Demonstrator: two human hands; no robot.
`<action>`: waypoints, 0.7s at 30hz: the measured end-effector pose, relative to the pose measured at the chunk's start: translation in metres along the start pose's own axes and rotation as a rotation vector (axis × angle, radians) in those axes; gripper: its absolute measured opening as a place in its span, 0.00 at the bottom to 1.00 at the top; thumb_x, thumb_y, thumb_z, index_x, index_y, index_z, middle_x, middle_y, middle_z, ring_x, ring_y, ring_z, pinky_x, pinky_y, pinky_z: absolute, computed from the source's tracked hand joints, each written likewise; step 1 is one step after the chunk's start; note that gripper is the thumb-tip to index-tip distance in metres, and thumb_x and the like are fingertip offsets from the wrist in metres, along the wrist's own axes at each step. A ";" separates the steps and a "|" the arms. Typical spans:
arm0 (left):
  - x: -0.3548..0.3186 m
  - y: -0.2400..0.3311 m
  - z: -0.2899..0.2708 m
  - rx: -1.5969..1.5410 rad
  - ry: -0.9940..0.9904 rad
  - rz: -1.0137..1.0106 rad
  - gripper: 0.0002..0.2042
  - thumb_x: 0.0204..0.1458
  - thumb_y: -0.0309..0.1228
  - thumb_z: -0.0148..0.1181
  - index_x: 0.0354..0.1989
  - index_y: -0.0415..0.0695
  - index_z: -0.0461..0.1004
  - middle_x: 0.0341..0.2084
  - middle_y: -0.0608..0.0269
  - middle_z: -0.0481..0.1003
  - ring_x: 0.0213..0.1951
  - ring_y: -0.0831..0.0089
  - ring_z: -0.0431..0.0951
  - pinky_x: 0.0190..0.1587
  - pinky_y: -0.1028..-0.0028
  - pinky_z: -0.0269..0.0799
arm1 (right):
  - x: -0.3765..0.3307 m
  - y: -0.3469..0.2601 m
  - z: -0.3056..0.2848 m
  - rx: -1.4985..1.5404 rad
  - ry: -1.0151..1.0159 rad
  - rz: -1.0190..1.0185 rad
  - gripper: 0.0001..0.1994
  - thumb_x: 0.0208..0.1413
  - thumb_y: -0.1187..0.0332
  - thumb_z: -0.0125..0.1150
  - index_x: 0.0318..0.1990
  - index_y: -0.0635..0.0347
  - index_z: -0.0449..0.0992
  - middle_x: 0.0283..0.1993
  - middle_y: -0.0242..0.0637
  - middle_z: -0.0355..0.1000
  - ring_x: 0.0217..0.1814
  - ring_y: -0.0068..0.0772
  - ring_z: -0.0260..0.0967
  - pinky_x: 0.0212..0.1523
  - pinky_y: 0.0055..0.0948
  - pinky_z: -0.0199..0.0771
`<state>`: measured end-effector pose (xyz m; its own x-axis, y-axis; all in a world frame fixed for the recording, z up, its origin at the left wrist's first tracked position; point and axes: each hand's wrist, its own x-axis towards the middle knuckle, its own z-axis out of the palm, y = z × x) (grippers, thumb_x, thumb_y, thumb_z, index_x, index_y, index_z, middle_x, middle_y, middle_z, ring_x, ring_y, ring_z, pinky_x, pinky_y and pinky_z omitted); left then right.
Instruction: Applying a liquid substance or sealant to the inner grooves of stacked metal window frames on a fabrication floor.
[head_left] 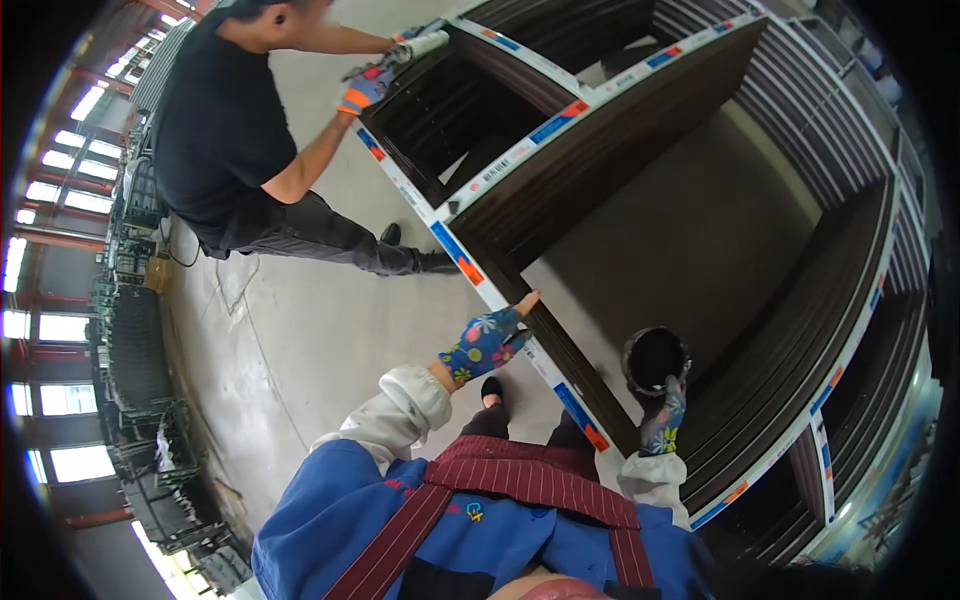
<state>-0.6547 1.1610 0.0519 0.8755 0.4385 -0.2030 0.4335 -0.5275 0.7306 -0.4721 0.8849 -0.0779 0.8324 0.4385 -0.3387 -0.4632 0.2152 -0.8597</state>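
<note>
My left hand [490, 338], in a blue flower-patterned glove with bare fingertips, is at the near left edge of a stack of dark brown frames [570, 365]. One finger points along the frame's edge; the others curl in beside something small and dark that I cannot make out. In my right hand [668, 415], gloved alike, is a round dark pot [657, 362], held by its near rim inside the large frame opening. Its inside looks black, and its rim is smeared with grey.
Across the stack's far left corner, a person in black [230, 140] works with orange-and-grey gloves [368, 90], holding a pale roller-shaped thing [425, 44]. White strips with blue and orange labels [560, 122] run along the frame edges. Dark racks [145, 350] line the left wall.
</note>
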 end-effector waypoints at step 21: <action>-0.187 -0.001 -0.132 -0.220 0.089 0.275 0.17 0.51 0.30 0.51 0.51 0.46 0.67 0.18 0.61 0.70 0.19 0.74 0.70 0.24 0.75 0.65 | -0.198 -0.030 0.237 0.096 -0.362 0.292 0.20 0.56 0.58 0.44 0.52 0.62 0.62 0.50 0.45 0.65 0.47 0.42 0.68 0.46 0.40 0.71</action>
<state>-0.8471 1.1754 0.1750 0.9269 0.3683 0.0715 0.1193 -0.4700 0.8746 -0.6955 0.9985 0.1055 0.5120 0.7647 -0.3914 -0.7023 0.1103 -0.7033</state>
